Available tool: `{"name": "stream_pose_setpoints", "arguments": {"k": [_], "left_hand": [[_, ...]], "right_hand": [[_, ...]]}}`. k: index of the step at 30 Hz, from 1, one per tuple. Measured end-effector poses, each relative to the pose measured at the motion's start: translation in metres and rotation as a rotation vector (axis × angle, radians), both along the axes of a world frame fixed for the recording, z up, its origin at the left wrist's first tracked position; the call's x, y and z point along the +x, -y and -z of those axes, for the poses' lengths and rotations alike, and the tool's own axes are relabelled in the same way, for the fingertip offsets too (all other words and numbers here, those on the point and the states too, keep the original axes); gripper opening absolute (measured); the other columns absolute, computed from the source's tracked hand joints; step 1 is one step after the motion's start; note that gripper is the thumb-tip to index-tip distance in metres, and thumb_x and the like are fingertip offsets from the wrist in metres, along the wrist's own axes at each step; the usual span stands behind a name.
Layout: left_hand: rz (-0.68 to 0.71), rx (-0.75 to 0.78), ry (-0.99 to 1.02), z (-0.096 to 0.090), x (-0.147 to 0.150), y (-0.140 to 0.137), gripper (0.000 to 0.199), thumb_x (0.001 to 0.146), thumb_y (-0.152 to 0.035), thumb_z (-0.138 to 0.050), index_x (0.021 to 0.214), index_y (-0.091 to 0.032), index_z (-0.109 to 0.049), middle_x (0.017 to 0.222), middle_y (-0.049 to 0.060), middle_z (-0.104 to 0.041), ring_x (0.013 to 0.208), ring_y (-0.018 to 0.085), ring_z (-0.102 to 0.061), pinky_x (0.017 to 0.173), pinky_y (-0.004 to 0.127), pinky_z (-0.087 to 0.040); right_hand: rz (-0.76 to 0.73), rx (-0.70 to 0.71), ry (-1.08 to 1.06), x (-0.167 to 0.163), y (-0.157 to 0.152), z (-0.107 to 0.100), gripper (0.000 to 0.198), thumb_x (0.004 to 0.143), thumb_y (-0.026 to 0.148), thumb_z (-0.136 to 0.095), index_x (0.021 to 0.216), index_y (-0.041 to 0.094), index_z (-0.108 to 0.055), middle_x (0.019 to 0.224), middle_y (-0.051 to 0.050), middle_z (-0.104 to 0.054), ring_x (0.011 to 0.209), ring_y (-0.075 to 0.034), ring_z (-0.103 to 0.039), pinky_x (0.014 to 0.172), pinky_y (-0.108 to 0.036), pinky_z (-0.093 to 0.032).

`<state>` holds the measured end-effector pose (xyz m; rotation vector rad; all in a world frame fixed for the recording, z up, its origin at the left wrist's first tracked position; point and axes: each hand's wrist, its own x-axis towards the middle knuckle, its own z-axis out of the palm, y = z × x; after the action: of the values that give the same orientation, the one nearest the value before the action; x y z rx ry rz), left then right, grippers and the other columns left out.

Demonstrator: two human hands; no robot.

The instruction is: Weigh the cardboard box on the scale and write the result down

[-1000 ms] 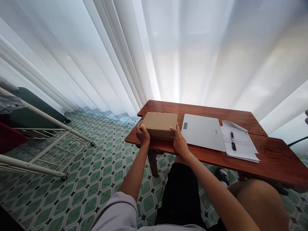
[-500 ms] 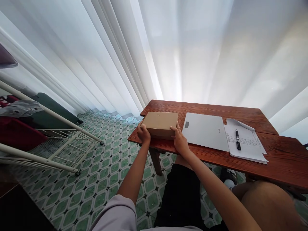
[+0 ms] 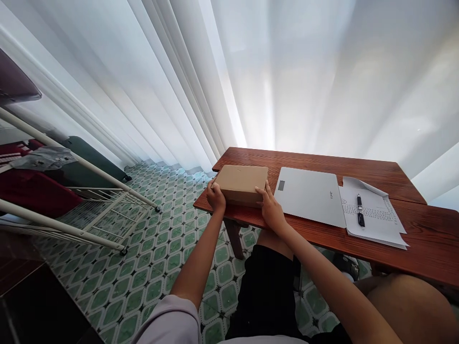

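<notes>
A closed brown cardboard box [image 3: 242, 178] is at the left end of the reddish wooden table [image 3: 322, 158]. My left hand [image 3: 216, 197] grips the box's left side, thumb at the near corner. Against its right side, my right hand [image 3: 271, 208] is closed on the near right corner, fingers along the edge. The underside of the box is hidden, so I cannot tell if it rests fully on the wood. Just right of the box lies a flat silver-grey panel [image 3: 311, 197] with a small dark rectangle near its left edge.
Papers with writing [image 3: 383, 224] lie right of the panel, with a black pen [image 3: 360, 210] on top. A white metal rack [image 3: 103, 243] on casters stands at the left. White curtains [image 3: 287, 71] hang behind the table. Green patterned tiles [image 3: 168, 210] cover the floor.
The view has shifted slightly, so the table and rack appear a little further right. Both hands keep their hold on the box, which shows no clear movement on the table.
</notes>
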<state>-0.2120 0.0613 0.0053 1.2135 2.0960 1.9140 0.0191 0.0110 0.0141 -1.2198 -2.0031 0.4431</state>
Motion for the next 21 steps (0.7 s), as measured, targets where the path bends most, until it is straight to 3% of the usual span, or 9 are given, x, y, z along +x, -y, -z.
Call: {"name": "stream_pose_setpoints", "arguments": {"k": [7, 11, 13, 16, 18, 21], "left_hand": [[0.014, -0.005, -0.078, 0.000, -0.003, 0.003, 0.032, 0.099, -0.043, -0.053, 0.116, -0.017, -0.063, 0.116, 0.008, -0.066, 0.107, 0.022, -0.064, 0.097, 0.046, -0.052], [-0.009, 0.059, -0.199, -0.006, -0.005, 0.010, 0.033, 0.099, -0.036, -0.045, 0.125, -0.019, -0.058, 0.126, 0.012, -0.064, 0.116, 0.023, -0.062, 0.099, 0.040, -0.051], [-0.030, 0.127, -0.293, -0.015, -0.004, 0.014, 0.036, 0.097, -0.034, -0.046, 0.129, -0.018, -0.055, 0.133, 0.014, -0.060, 0.124, 0.024, -0.057, 0.104, 0.039, -0.048], [-0.017, 0.264, -0.473, -0.037, 0.002, 0.021, 0.036, 0.096, -0.031, -0.046, 0.128, -0.017, -0.054, 0.133, 0.015, -0.059, 0.132, 0.025, -0.050, 0.114, 0.044, -0.038], [0.026, 0.365, -0.600, -0.054, 0.013, 0.025, 0.034, 0.096, -0.028, -0.046, 0.127, -0.016, -0.054, 0.129, 0.015, -0.061, 0.132, 0.026, -0.051, 0.115, 0.047, -0.037], [0.128, 0.504, -0.777, -0.079, 0.041, 0.029, 0.033, 0.094, -0.024, -0.048, 0.127, -0.018, -0.053, 0.124, 0.014, -0.064, 0.127, 0.026, -0.055, 0.109, 0.049, -0.043]], "right_hand": [[-0.049, 0.049, 0.176, 0.016, -0.003, -0.012, 0.051, 0.097, 0.018, -0.040, 0.148, 0.026, -0.042, 0.165, -0.013, -0.018, 0.138, -0.033, -0.045, 0.068, -0.037, -0.059], [-0.114, 0.130, 0.318, 0.043, -0.006, -0.028, 0.057, 0.098, 0.019, -0.041, 0.154, 0.030, -0.033, 0.159, -0.012, -0.034, 0.138, -0.029, -0.045, 0.071, -0.034, -0.058], [-0.112, 0.167, 0.360, 0.063, -0.007, -0.038, 0.057, 0.099, 0.017, -0.039, 0.154, 0.030, -0.032, 0.148, -0.010, -0.049, 0.131, -0.025, -0.050, 0.069, -0.031, -0.056], [-0.054, 0.195, 0.394, 0.100, -0.009, -0.056, 0.044, 0.101, 0.019, -0.037, 0.143, 0.026, -0.048, 0.118, -0.008, -0.066, 0.106, -0.024, -0.059, 0.057, -0.029, -0.048], [0.011, 0.211, 0.402, 0.128, -0.011, -0.067, 0.038, 0.102, 0.021, -0.038, 0.135, 0.024, -0.054, 0.104, -0.008, -0.067, 0.097, -0.024, -0.060, 0.056, -0.030, -0.043], [0.167, 0.256, 0.438, 0.170, -0.012, -0.078, 0.029, 0.101, 0.025, -0.043, 0.125, 0.026, -0.059, 0.098, -0.005, -0.068, 0.088, -0.022, -0.061, 0.054, -0.029, -0.035]]}}
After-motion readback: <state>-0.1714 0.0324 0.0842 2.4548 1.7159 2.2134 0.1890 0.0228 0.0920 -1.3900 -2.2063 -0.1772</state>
